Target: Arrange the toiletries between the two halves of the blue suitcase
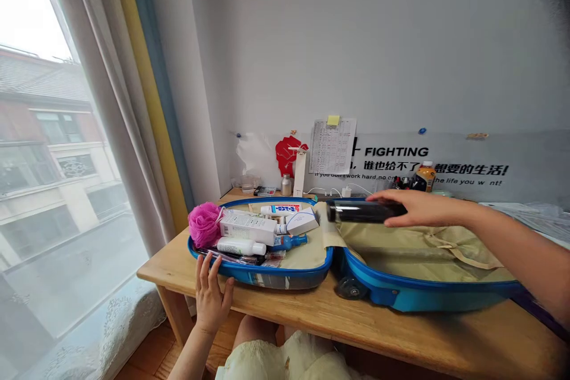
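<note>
two hands were at work over an open blue hard-shell suitcase [427,292] lying flat on a wooden counter [356,332]. right hand [421,209] was closed round a dark bottle [363,211], held on its side above the beige lining [423,249] of the right half, near the middle of the case. left hand [211,294] was open, fingers spread, w/ fingertips [205,262] at the near rim of the left half [276,278].

that half was packed: pink bath pouf [203,225] at the far left, touching a white box [248,228], w/ a white bottle [240,246] just in front & a small blue bottle [289,242] beside it. a white tube [280,209] lay along the far side, next to a small pale box [303,221]. one caster wheel [351,288] showed btw the halves.

at the back of the counter, an orange-capped drink bottle [425,177] stood by the wall, right behind the right hand, & a printed sheet [332,145] was pinned above.
</note>
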A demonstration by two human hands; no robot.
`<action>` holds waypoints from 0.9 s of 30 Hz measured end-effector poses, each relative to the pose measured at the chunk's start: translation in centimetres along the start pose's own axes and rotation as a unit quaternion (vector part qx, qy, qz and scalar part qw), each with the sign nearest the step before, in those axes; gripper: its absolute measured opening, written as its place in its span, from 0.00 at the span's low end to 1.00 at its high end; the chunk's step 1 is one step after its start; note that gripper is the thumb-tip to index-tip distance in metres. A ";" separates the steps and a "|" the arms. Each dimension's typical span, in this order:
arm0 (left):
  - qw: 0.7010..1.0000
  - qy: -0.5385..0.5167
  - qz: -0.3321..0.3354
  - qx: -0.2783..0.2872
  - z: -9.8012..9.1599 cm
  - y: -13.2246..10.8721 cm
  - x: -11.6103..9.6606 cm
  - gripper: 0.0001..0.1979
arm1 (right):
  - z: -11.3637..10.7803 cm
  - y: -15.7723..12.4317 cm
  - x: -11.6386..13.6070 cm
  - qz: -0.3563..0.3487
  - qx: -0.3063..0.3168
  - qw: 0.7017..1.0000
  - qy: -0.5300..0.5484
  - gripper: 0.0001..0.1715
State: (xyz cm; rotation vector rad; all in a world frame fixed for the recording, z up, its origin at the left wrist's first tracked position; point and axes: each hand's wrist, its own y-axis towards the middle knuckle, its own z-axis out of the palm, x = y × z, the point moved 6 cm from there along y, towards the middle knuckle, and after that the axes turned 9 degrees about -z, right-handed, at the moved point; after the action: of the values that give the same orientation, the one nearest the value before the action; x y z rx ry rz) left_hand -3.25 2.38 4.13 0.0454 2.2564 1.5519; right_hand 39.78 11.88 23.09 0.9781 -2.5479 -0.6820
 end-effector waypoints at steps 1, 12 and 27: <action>1.000 0.000 0.000 -0.001 0.0 0.0 0.0 0.30 | 0.7 0.9 1.6 -0.005 0.014 1.000 0.013 0.21; 1.000 0.006 -0.006 -0.001 0.0 -0.1 0.1 0.30 | 10.4 6.4 15.6 -0.022 0.222 0.963 0.152 0.33; 1.000 0.002 -0.006 -0.002 0.1 -0.2 0.0 0.29 | 12.1 4.3 15.2 -0.092 0.279 0.953 0.073 0.35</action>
State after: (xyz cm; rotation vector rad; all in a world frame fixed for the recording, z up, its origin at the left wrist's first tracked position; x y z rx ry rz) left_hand -3.18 2.42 3.94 0.0271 2.2539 1.5512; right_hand 21.17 7.99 17.32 1.3945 -2.5800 0.0937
